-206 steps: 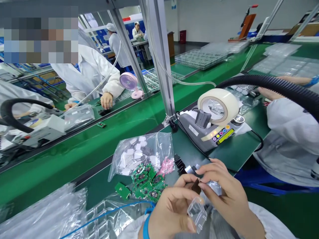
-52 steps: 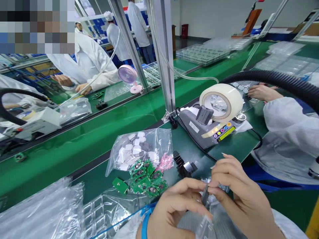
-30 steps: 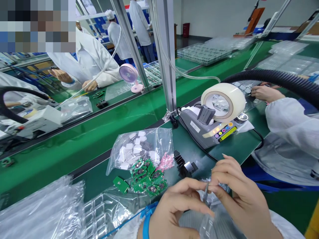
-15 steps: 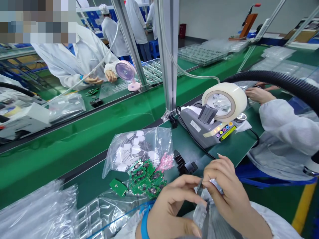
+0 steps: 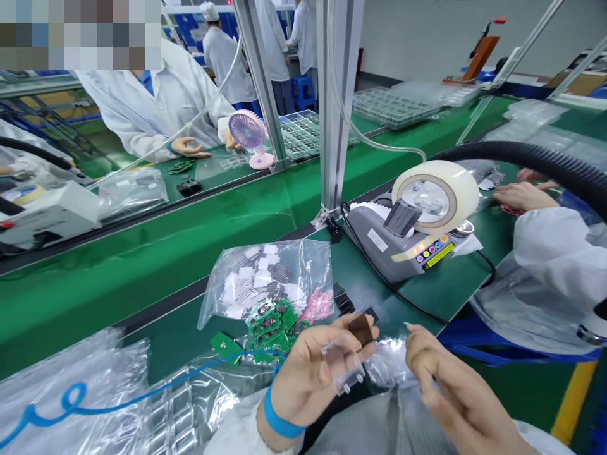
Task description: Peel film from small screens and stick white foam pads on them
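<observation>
My left hand (image 5: pixel 308 366), with a blue band at the wrist, is closed on a clear plastic cover (image 5: pixel 342 366) with small tabs. At the fingertips of that hand is a small dark brown rectangular piece (image 5: pixel 361 328). To the right, my right hand (image 5: pixel 450 379) is apart from both pieces, its fingers loosely bent and nothing visible in them. A crumpled clear plastic bag (image 5: pixel 391 361) lies between the hands, close to my lap. Green circuit boards (image 5: pixel 270 328) are piled just beyond my left hand, partly covered by it.
A clear bag of white-tagged parts (image 5: pixel 258 278) touches pink pieces (image 5: pixel 318 306). Black parts (image 5: pixel 342 298) lie nearby. A grey device (image 5: pixel 384 246) carries a tape roll (image 5: pixel 469 189). Clear trays (image 5: pixel 175 411) and a blue coiled cord (image 5: pixel 190 379) are at left. Co-workers sit opposite and at right.
My hands have moved apart. The left has turned palm up, showing the clear cover and brown piece; the right has drawn away to the right. The blue cord now stretches across the left side.
</observation>
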A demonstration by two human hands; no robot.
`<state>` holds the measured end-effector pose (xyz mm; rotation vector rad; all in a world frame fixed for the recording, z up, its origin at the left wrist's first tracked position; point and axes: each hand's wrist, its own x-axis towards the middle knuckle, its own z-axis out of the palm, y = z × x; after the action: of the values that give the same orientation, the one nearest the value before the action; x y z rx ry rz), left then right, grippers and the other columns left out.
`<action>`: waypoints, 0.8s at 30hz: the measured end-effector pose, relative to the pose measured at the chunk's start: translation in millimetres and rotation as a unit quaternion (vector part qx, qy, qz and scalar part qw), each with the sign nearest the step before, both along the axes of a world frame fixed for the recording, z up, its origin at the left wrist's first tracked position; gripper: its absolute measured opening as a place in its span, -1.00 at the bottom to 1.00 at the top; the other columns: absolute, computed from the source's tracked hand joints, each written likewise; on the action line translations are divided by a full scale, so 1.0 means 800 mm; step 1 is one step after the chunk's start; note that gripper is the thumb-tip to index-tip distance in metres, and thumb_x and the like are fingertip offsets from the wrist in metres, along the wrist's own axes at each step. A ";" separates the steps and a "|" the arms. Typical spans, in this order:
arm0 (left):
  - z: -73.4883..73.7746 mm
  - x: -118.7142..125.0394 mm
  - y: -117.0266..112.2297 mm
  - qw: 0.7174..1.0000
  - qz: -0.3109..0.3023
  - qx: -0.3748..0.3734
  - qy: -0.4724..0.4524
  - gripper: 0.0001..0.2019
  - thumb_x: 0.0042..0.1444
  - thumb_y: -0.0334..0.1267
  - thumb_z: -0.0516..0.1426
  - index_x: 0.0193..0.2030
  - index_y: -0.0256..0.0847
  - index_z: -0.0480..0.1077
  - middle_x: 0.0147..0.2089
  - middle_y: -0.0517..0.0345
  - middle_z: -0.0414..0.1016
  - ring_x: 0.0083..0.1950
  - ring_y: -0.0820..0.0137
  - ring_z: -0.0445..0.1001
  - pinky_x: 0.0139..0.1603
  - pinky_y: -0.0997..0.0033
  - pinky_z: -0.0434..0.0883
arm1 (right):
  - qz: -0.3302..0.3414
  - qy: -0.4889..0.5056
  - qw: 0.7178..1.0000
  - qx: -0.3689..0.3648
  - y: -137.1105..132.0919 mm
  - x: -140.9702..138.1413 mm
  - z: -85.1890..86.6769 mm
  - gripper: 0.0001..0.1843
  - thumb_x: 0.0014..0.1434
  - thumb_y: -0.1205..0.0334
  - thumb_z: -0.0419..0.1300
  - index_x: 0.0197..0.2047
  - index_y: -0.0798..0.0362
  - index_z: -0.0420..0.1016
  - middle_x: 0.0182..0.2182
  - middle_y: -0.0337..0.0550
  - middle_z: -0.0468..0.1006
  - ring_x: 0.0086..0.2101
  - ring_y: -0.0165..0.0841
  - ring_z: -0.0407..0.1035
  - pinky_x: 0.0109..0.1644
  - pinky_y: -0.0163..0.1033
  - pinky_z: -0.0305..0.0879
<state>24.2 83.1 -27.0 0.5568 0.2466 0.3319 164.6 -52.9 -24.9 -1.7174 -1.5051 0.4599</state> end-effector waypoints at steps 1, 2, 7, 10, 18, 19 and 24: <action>0.002 -0.001 0.001 1.000 0.005 0.008 -0.003 -0.69 -0.23 -0.10 0.33 -0.31 -0.20 0.56 0.02 0.01 0.39 0.10 0.20 0.33 0.15 0.20 0.25 | -0.011 -0.010 0.999 -0.028 -0.001 0.003 -0.019 -0.68 0.33 0.14 -0.19 -0.45 0.00 0.11 -0.52 -0.29 0.26 -0.48 -0.40 0.23 -0.21 -0.18 0.25; 0.005 -0.003 0.002 1.000 0.003 0.017 -0.002 -0.69 -0.23 -0.09 0.33 -0.32 -0.20 0.56 0.03 0.00 0.38 0.10 0.19 0.32 0.15 0.18 0.25 | -0.012 -0.060 0.997 -0.053 -0.001 0.006 -0.039 -0.71 0.31 0.18 -0.14 -0.46 0.00 0.14 -0.52 -0.27 0.27 -0.46 -0.37 0.23 -0.31 -0.22 0.23; 0.015 -0.009 -0.001 0.997 -0.026 0.070 0.017 -0.68 -0.31 -0.08 0.36 -0.35 -0.16 0.58 -0.01 -0.01 0.38 0.02 0.19 0.37 0.13 0.09 0.24 | -0.074 -0.167 0.981 -0.070 -0.004 0.015 -0.089 -0.86 0.20 0.30 0.03 -0.41 0.02 0.28 -0.47 -0.22 0.37 -0.43 -0.31 0.25 -0.30 -0.13 0.20; 0.013 -0.012 -0.005 0.994 -0.050 0.100 0.009 -0.66 -0.30 -0.08 0.36 -0.32 -0.15 0.58 0.01 -0.04 0.37 0.02 0.19 0.36 0.12 0.09 0.23 | -0.062 -0.097 0.993 0.034 -0.001 0.021 -0.047 -0.96 0.22 0.24 0.05 -0.28 0.01 0.26 -0.41 -0.22 0.38 -0.37 -0.33 0.29 -0.21 -0.12 0.23; 0.015 -0.007 -0.011 0.996 -0.077 0.021 -0.035 -0.68 -0.26 -0.11 0.35 -0.31 -0.20 0.57 -0.07 0.01 0.40 0.06 0.18 0.37 0.12 0.15 0.29 | 0.055 -0.077 0.985 0.143 0.032 0.024 0.023 -0.63 0.15 -0.06 0.15 -0.06 -0.04 0.31 -0.30 -0.17 0.46 -0.25 -0.27 0.34 0.10 0.09 0.04; 0.015 -0.006 -0.011 0.996 -0.076 0.010 -0.037 -0.67 -0.26 -0.11 0.35 -0.32 -0.21 0.57 -0.08 0.01 0.41 0.05 0.17 0.38 0.13 0.12 0.29 | 0.057 -0.073 0.985 0.143 0.034 0.023 0.020 -0.67 0.15 -0.02 0.16 -0.07 -0.05 0.33 -0.31 -0.18 0.46 -0.26 -0.28 0.34 0.10 0.09 0.05; 0.013 0.000 -0.011 0.996 -0.069 -0.032 -0.050 -0.68 -0.22 -0.14 0.34 -0.30 -0.26 0.56 -0.06 -0.02 0.45 0.07 0.10 0.39 0.18 -0.02 0.23 | 0.039 -0.027 0.988 0.145 0.034 0.020 0.009 -0.70 0.12 0.13 0.20 -0.07 -0.02 0.33 -0.35 -0.19 0.46 -0.29 -0.29 0.36 0.13 0.10 0.05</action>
<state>23.9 74.2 -16.9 0.4904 0.1208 0.2172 180.5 -25.9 -17.5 -1.4588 -1.5957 0.2216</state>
